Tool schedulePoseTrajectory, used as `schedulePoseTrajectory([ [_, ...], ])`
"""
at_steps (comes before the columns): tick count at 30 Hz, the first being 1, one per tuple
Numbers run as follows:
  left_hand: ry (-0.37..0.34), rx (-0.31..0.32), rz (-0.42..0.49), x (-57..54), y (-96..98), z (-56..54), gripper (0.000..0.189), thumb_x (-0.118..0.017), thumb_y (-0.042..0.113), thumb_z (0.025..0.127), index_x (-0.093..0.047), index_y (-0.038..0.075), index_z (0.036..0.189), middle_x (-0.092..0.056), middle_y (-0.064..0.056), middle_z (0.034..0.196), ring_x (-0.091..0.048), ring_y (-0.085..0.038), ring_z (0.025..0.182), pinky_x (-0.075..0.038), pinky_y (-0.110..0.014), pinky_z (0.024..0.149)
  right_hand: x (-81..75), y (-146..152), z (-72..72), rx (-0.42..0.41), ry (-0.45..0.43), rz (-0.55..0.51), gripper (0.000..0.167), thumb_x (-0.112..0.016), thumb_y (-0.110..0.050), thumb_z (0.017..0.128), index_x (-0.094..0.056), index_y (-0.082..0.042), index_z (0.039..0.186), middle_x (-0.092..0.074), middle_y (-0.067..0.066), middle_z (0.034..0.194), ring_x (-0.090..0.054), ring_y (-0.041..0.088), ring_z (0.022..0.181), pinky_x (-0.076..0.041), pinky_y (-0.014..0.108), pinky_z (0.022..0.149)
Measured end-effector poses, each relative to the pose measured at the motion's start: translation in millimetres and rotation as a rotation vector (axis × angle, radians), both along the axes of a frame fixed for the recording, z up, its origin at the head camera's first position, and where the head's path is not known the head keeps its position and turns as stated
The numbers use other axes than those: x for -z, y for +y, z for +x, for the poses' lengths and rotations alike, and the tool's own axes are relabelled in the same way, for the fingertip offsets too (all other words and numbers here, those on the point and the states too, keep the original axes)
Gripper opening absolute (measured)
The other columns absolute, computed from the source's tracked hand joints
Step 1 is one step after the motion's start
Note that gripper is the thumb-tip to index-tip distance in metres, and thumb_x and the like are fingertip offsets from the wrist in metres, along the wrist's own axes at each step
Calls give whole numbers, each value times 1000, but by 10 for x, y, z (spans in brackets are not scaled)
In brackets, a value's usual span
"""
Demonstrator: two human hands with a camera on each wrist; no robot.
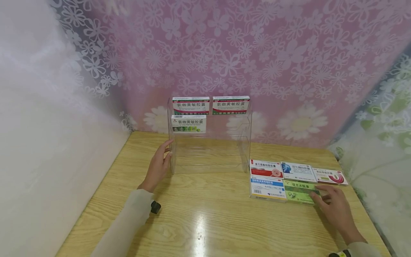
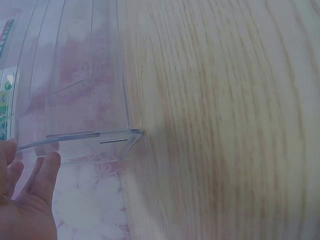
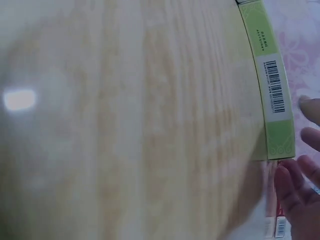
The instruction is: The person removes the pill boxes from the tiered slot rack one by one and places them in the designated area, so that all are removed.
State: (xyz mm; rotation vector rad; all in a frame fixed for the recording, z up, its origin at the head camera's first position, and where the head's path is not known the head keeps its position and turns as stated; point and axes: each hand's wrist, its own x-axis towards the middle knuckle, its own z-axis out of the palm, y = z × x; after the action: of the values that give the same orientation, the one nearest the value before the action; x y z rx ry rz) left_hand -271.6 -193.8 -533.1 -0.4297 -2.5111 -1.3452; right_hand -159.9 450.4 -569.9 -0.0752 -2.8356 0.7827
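Observation:
A clear plastic tiered rack (image 1: pixel 212 151) stands at the back of the table. My left hand (image 1: pixel 158 166) grips its left side panel, with thumb and fingers on either side in the left wrist view. Two red-and-white medicine boxes (image 1: pixel 191 106) sit in the top tier, and a green-and-white medicine box (image 1: pixel 188 124) sits below the left one. My right hand (image 1: pixel 334 205) is over the right end of a green medicine box (image 1: pixel 300 192) lying on the table. Its fingers are spread at the end of that box; the right wrist view shows no firm hold.
Beside the green box lie a blue-and-white box (image 1: pixel 267 188), a red-and-white box (image 1: pixel 265 169), a white box with a blue picture (image 1: pixel 298 172) and a white box with a pink swirl (image 1: pixel 330 176). Floral cloth (image 1: pixel 224 53) hangs behind the wooden table (image 1: pixel 179 221).

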Motion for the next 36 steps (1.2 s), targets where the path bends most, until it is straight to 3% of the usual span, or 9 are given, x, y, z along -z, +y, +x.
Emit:
schedulePoseTrajectory([
  [3, 3, 4, -2, -10, 4, 6, 57, -51, 11, 117, -37, 27, 170, -39, -15, 173, -56, -43, 144, -58, -64, 107, -69, -70, -37, 38, 61, -34, 45, -70, -35, 109, -69, 0, 137, -55, 30, 136, -60, 7, 92, -47, 10, 64],
  [6, -8, -4, -8, -18, 3, 12, 56, -51, 15, 117, -36, 28, 170, -39, -14, 172, -56, -41, 145, -58, -63, 108, -185, -222, -127, 45, 132, -51, 42, -70, -32, 109, -69, 1, 136, -58, 28, 134, -62, 24, 98, -41, 1, 68],
  [8, -11, -12, -10, -20, -4, 16, 56, -51, 16, 117, -36, 27, 170, -40, -14, 173, -56, -41, 145, -58, -62, 108, -269, -368, -223, 26, 172, -59, 40, -71, -28, 109, -69, 1, 135, -61, 27, 132, -63, 37, 103, -40, 1, 71],
  [10, -16, -13, -5, -27, -7, 20, 55, -50, 16, 117, -37, 25, 170, -39, -13, 173, -56, -41, 146, -57, -63, 109, -353, -532, -321, 3, 196, -64, 39, -70, -28, 109, -69, 0, 137, -61, 26, 133, -63, 42, 108, -40, 3, 75],
  [16, -8, -12, 4, -30, 7, 20, 55, -52, 10, 116, -39, 21, 169, -40, -15, 172, -57, -42, 144, -57, -64, 108, -591, -1075, -647, -88, 227, -123, 42, -69, -29, 110, -66, -6, 145, -62, 22, 139, -63, 41, 120, -46, 12, 86],
  [24, 13, -4, 1, -37, 17, 13, 57, -53, 10, 116, -38, 23, 169, -39, -13, 174, -57, -42, 145, -58, -62, 108, -991, -1834, -1080, -241, 276, -270, 41, -69, -26, 110, -64, -8, 147, -65, 18, 140, -64, 35, 122, -49, 11, 98],
  [28, 19, -3, 3, -41, 12, 12, 57, -53, 11, 116, -38, 22, 169, -39, -13, 174, -58, -42, 144, -58, -62, 108, -1232, -2217, -1273, -342, 277, -332, 41, -69, -26, 110, -65, -6, 146, -66, 17, 141, -64, 33, 125, -58, 36, 107],
  [31, 22, -5, 3, -44, 8, 13, 57, -53, 9, 115, -38, 21, 169, -40, -14, 173, -58, -42, 144, -58, -62, 108, -1370, -2483, -1418, -402, 262, -362, 42, -69, -28, 110, -64, -7, 146, -66, 16, 144, -64, 34, 128, -57, 56, 108],
  [36, 16, -12, 4, -52, 15, 24, 60, -56, 2, 113, -40, 20, 168, -40, -14, 173, -58, -42, 144, -58, -62, 108, -1466, -2858, -1646, -465, 203, -397, 44, -69, -27, 110, -61, -8, 150, -63, 14, 149, -63, 34, 132, -56, 57, 112],
])
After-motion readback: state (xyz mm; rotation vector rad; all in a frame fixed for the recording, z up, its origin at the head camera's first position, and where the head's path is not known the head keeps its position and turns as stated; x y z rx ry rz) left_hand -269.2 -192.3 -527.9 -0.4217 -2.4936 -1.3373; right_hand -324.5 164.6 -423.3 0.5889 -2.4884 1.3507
